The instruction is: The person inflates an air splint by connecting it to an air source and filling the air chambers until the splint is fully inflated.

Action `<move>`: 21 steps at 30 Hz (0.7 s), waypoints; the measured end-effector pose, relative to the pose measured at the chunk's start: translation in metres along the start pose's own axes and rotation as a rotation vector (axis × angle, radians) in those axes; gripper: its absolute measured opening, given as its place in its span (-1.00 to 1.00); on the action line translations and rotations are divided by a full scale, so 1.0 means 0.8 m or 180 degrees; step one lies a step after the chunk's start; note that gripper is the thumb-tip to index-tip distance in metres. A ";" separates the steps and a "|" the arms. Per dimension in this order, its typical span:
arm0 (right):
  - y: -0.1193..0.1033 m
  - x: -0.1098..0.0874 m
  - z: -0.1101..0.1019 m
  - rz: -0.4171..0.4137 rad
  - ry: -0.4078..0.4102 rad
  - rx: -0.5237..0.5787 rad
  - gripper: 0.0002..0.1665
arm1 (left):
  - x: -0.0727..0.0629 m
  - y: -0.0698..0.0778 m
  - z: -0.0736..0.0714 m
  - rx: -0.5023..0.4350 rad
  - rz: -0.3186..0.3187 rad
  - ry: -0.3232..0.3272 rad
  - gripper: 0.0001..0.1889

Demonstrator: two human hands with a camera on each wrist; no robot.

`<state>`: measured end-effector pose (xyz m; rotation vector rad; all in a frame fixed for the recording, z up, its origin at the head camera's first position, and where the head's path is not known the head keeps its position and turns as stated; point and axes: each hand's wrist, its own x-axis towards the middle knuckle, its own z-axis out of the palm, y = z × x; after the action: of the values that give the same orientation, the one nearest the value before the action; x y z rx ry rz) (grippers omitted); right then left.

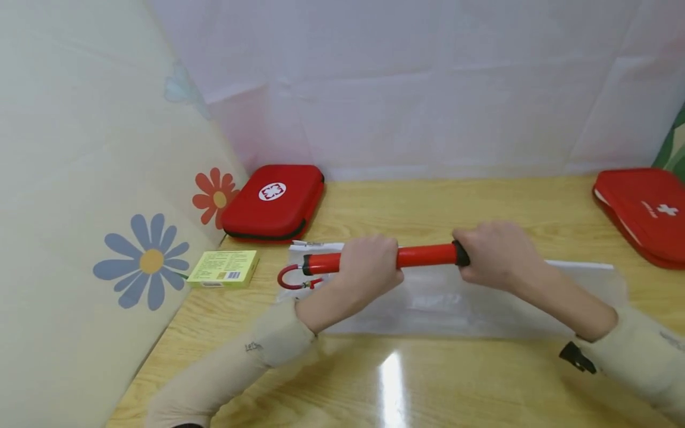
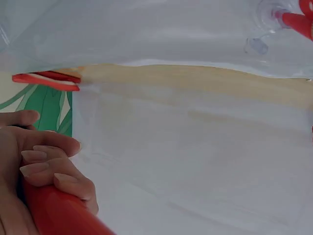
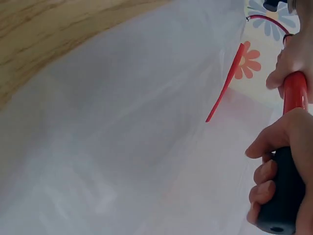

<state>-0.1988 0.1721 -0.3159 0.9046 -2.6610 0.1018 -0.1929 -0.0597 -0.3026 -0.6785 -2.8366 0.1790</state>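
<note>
A red hand pump (image 1: 427, 255) is held level between both hands. My left hand (image 1: 370, 266) wraps round its red barrel, fingers curled over it. At the other end my right hand (image 1: 495, 254) grips the black handle (image 3: 283, 196), close against the barrel's black end cap. From the pump's left end a thin red hose (image 1: 283, 278) loops down toward a clear plastic bag (image 1: 428, 309) lying under the hands. In the left wrist view a red nozzle (image 2: 296, 23) meets a round clear valve (image 2: 270, 14) on the plastic.
A red hard case (image 1: 273, 205) with a white emblem sits at the back left, a yellow-green box (image 1: 222, 268) in front of it. At the far right lies a red pouch (image 1: 647, 214) with a white cross. Cloth walls (image 1: 374, 107) border the wooden table (image 1: 299, 392).
</note>
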 end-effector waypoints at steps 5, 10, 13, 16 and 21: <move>0.023 -0.012 0.000 -0.0070 0.0347 0.0029 -0.72 | 0.003 -0.013 -0.007 0.0047 0.0028 0.0120 -0.80; 0.060 -0.037 -0.004 0.0218 0.0488 -0.0063 -0.64 | -0.003 -0.039 -0.004 0.0183 -0.0165 0.0123 -0.73; 0.065 -0.043 -0.004 0.0294 0.0367 -0.0206 -0.67 | -0.005 -0.044 0.000 0.0176 -0.0184 0.0074 -0.72; 0.054 -0.039 -0.003 0.0284 0.0162 -0.0205 -0.72 | -0.004 -0.037 0.003 0.0130 -0.0097 0.0066 -0.74; 0.028 -0.027 -0.001 0.0268 -0.0040 -0.0123 -0.73 | -0.001 -0.017 0.004 0.0041 -0.0031 0.0008 -0.77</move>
<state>-0.1961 0.2022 -0.3212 0.7837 -2.7034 0.0640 -0.1988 -0.0723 -0.3038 -0.6616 -2.8334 0.1948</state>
